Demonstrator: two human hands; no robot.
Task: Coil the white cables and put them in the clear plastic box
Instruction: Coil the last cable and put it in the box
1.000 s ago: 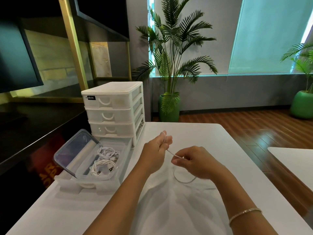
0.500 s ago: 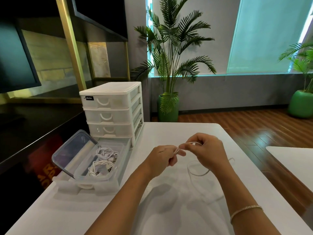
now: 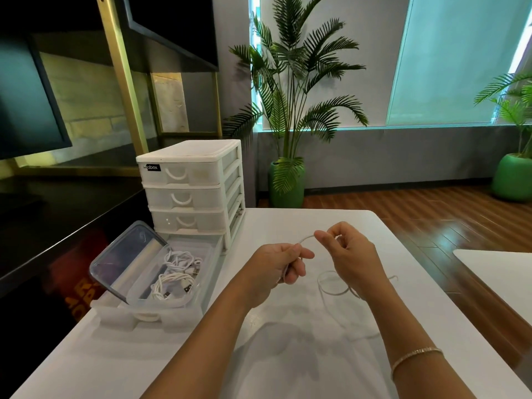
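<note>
Fingers [image 3: 296,254] of both hands pinch white cable [image 3: 331,283].

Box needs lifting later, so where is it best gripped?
Take the clear plastic box by its long side walls, from above: its lid leans open on the left, and coiled cables fill the middle.

cable [image 3: 331,286]: white, thin, partly looped, held above worktop
box [image 3: 184,279]: clear, open, two coiled white cables [image 3: 172,272] inside
</note>
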